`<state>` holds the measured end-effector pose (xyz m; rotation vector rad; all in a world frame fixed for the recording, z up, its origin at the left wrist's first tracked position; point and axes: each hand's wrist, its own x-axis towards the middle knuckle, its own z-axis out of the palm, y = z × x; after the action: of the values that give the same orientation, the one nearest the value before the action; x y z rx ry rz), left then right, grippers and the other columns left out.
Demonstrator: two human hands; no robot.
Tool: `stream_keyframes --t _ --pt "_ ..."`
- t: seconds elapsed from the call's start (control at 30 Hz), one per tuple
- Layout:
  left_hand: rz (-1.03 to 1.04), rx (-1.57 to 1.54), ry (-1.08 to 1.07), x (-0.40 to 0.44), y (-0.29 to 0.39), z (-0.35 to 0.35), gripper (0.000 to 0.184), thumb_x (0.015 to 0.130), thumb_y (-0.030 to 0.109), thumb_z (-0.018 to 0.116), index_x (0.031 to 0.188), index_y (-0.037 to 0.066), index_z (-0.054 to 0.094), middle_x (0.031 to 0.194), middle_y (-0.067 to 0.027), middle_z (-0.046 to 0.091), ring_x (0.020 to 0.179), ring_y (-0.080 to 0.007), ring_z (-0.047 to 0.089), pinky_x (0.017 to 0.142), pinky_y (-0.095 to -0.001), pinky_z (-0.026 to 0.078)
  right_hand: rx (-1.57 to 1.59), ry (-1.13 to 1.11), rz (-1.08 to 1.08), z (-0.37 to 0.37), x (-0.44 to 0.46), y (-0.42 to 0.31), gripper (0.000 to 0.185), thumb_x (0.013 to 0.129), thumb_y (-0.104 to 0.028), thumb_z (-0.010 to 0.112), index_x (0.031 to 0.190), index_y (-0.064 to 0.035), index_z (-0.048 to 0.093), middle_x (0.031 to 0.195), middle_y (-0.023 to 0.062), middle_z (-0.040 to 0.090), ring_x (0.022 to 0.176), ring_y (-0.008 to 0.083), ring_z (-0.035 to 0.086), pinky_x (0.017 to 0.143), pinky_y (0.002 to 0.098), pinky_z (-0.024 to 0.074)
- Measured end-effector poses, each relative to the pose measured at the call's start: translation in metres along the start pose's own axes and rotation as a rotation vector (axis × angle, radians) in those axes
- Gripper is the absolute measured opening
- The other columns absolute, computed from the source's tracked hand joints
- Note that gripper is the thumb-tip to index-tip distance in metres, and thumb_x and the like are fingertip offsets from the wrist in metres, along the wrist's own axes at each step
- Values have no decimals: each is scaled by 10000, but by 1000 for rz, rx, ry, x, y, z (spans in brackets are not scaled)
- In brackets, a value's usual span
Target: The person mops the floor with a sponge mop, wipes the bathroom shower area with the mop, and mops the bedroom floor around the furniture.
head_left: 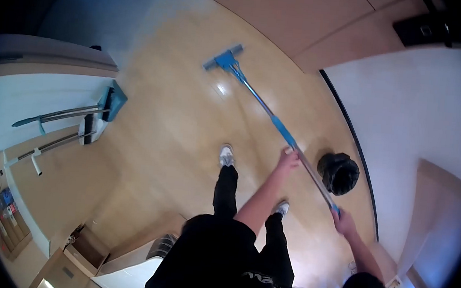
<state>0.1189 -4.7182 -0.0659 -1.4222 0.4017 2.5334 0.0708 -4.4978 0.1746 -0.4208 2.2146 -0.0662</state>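
A sponge mop [259,100] with a blue head and a metal pole slants across the view from upper left to lower right. Its wide head rests on the wood-look floor [173,111]. My left hand [289,158] is wrapped around the pole just below the blue middle sleeve. Farther down, my right hand [345,224] grips the pole's end by a blue piece. Both hands are closed on the same mop, the left one nearer its head.
A black-lined trash bin [338,174] stands right of the pole, near the white wall [409,105]. On the left, a broom and dustpan set [111,100] leans by a wall. An open drawer or box [86,255] is at lower left. A cabinet [285,17] borders the top.
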Motion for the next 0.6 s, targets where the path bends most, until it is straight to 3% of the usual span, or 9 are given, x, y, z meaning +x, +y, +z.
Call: stream_keyframes --t 0.1,0.13,0.17,0.3,0.43,0.47,0.5,0.53,0.6 --pt "275 -76 96 -41 110 -35 347 805 212 506 1109 173 343 927 -67 553 785 -180 562 636 -304 434 45 -4 -110 -35 115 -126 486 830 -439 383 787 21 535 742 267 537 755 404 526 647 421 416" --pt "351 -48 85 -49 132 -50 304 816 221 495 1089 165 374 914 -63 564 790 -180 567 642 -293 432 23 -41 -50 -45 147 -168 527 821 -481 370 746 19 520 608 163 546 572 280 553 568 359 421" --pt "362 -16 95 -62 150 -64 271 820 219 494 1065 151 401 896 -60 570 782 -175 569 643 -287 433 19 118 -190 -32 194 -185 560 814 -512 361 742 19 524 573 156 537 534 267 547 550 348 418" --pt "293 124 202 -107 155 -134 233 827 229 493 1025 115 444 883 -70 581 727 -157 576 603 -287 447 92 -79 -112 -52 262 -311 648 804 -565 319 582 18 495 441 117 473 394 226 485 452 366 401" --pt "193 198 283 -158 114 -193 237 825 230 499 1009 90 448 858 -81 585 735 -186 583 615 -311 472 140 -148 -37 -46 253 -277 664 799 -578 308 621 28 514 493 146 503 476 259 522 529 372 417" --pt "154 209 322 -163 97 -203 233 826 224 496 1010 90 447 850 -79 587 728 -183 583 613 -313 474 112 -157 -21 -37 239 -237 689 799 -583 295 712 47 560 578 186 557 595 298 578 629 375 438" --pt "110 263 353 -163 77 -212 233 831 231 484 1014 93 446 849 -76 588 728 -177 583 612 -312 473 130 -9 -123 -13 234 -179 657 791 -583 326 709 30 546 467 105 487 435 224 512 471 356 414" --pt "69 316 380 -161 56 -214 233 835 238 471 1017 95 445 848 -72 590 728 -171 583 610 -312 472 -4 118 -156 -11 194 -143 651 796 -573 324 824 32 563 537 125 522 489 233 537 511 352 426" --pt "41 304 323 -159 8 -192 250 834 288 452 1017 118 453 851 -58 591 722 -153 578 591 -294 458 62 -26 -49 22 151 -24 543 801 -487 395 849 22 575 625 157 555 543 247 562 550 359 436"
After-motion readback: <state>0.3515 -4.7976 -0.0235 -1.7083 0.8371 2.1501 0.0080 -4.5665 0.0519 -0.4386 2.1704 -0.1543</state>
